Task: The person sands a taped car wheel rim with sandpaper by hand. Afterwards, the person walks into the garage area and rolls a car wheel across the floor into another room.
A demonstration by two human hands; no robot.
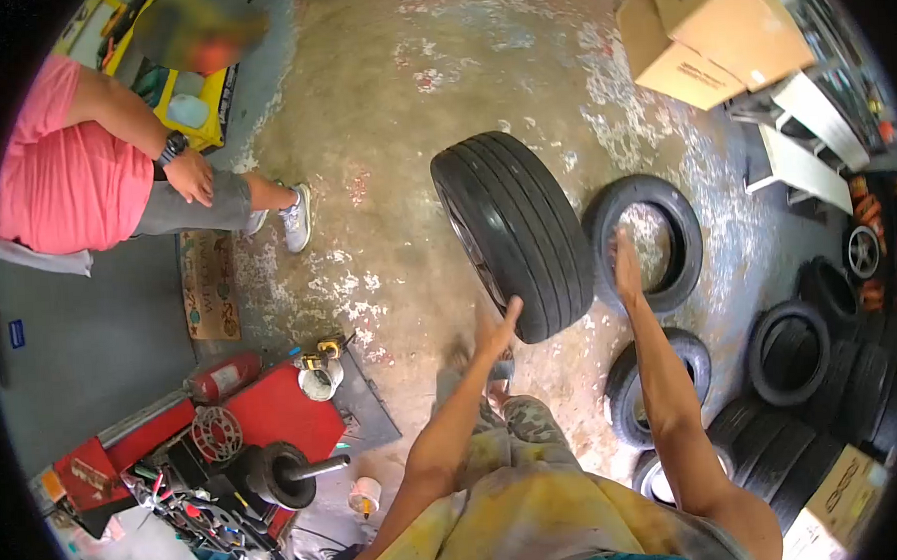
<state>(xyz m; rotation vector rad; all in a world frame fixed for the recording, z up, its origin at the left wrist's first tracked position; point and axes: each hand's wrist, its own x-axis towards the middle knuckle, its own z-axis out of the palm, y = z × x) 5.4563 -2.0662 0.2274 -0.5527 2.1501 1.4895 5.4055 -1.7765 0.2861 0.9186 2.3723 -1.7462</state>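
Observation:
A wide black tire point(516, 232) on a rim stands tilted on the worn floor in front of me. My left hand point(495, 328) touches its near left edge, thumb raised against the tread and fingers partly hidden at the rim side. My right hand point(625, 264) is held out to the right of the tire, fingers stretched and apart from it, above a tire lying flat point(684, 215). Nothing shows in my right hand. Another flat tire point(624, 397) lies nearer, partly behind my right forearm.
At the left sits a person in a pink shirt point(84, 186). A red machine point(284, 412) with tools and a white bucket point(320, 383) is at lower left. Cardboard boxes point(708, 28) are at upper right; stacked tires point(786, 455) fill the lower right.

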